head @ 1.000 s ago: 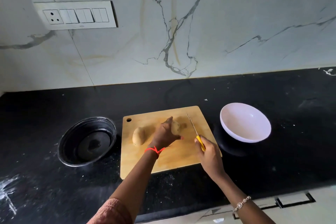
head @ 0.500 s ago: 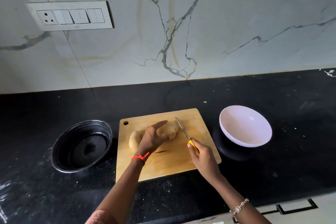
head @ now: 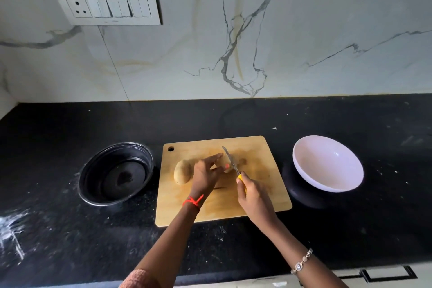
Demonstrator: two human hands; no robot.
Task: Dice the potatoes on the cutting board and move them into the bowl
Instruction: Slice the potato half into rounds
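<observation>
Dicing barely begun: left hand point(head: 205, 175) fingers pinch the first potato point(head: 238, 162) on the cutting board point(head: 264, 194), right hand point(head: 253, 196) fingers grip the knife point(head: 230, 160) poised at it, while the second potato point(head: 182, 172) lies whole alongside and the bowl point(head: 327, 166) on the tabletop holds nothing yet.

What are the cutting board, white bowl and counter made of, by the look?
Cutting board: wood or bamboo, matte tan with faint grain. White bowl: glossy, likely ceramic or melamine; a highlight shows. Counter: black speckled stone, probably granite.

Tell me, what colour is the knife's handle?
Yellow; the head view shows the knife handle best.
</observation>
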